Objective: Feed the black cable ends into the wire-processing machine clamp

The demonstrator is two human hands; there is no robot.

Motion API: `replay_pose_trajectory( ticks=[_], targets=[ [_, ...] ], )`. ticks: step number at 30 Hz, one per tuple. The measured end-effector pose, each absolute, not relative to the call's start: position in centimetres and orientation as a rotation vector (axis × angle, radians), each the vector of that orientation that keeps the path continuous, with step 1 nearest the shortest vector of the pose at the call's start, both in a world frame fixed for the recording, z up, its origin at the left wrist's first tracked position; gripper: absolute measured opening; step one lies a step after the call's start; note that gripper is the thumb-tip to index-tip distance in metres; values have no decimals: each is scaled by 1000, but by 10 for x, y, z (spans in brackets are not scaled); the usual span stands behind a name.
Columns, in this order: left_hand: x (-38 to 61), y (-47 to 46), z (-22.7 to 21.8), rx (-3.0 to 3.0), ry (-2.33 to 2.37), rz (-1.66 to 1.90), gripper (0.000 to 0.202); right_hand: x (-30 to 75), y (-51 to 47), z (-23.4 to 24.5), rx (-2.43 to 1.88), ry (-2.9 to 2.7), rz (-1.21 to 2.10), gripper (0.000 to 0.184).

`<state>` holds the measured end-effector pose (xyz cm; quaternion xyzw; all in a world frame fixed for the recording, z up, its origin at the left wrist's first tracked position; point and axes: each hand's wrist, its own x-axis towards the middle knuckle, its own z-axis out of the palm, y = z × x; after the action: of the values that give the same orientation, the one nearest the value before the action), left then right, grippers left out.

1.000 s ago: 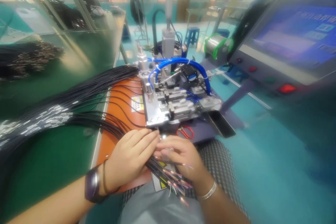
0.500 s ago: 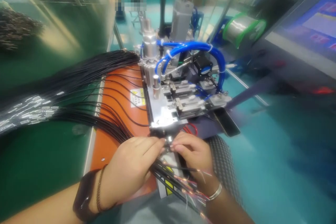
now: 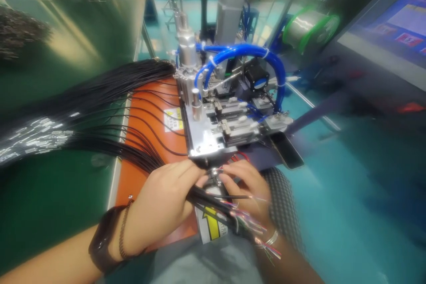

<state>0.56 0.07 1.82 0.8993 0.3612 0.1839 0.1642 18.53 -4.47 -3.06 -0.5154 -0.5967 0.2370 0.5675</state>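
My left hand (image 3: 163, 202) is closed around a bundle of black cables (image 3: 208, 199), which passes under its palm and sticks out to the right. At the bundle's end, several thin coloured wires (image 3: 249, 221) show where the jacket is stripped. The left fingertips reach a small metal clamp (image 3: 214, 172) at the front of the machine (image 3: 203, 144). On the clamp's other side, my right hand (image 3: 248, 182) has its fingers bent, thumb and index finger close together. Whatever lies between those fingertips is too small and blurred to make out.
Long black cables (image 3: 109, 88) run left across the orange tabletop (image 3: 149, 111). Blue hoses (image 3: 246, 49) arch over the machine. A phone (image 3: 286, 150) lies at its right edge. Beyond are a green wire spool (image 3: 311, 29) and a screen (image 3: 402, 22).
Both hands have shifted slightly up in the view. My right fingertips have parted a little at the clamp. The stripped cable ends now show more clearly below the right hand.
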Motion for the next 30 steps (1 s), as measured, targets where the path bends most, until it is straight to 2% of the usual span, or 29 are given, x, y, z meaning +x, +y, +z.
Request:
replay_pose_trajectory(
  ticks=[3,9,15,22,27,30],
  targets=[
    [7,-1,18,2569,1047,553,14,184,-48,-31,-1200,-1434,499,29],
    [5,-2,16,2579,1087,618,15,181,-47,-23,-1204,-1609,592,12],
    [3,-2,12,2627,1064,666,12,179,-47,-17,-1367,-1385,699,8],
    [2,-2,9,2770,1031,636,16,177,-47,-7,-1264,-1590,661,14],
    [-1,0,5,3027,873,621,15,192,-32,0,-1172,-2072,613,19],
    [0,1,8,2965,939,593,16,193,-29,0,-1186,-1959,657,19]
  ],
)
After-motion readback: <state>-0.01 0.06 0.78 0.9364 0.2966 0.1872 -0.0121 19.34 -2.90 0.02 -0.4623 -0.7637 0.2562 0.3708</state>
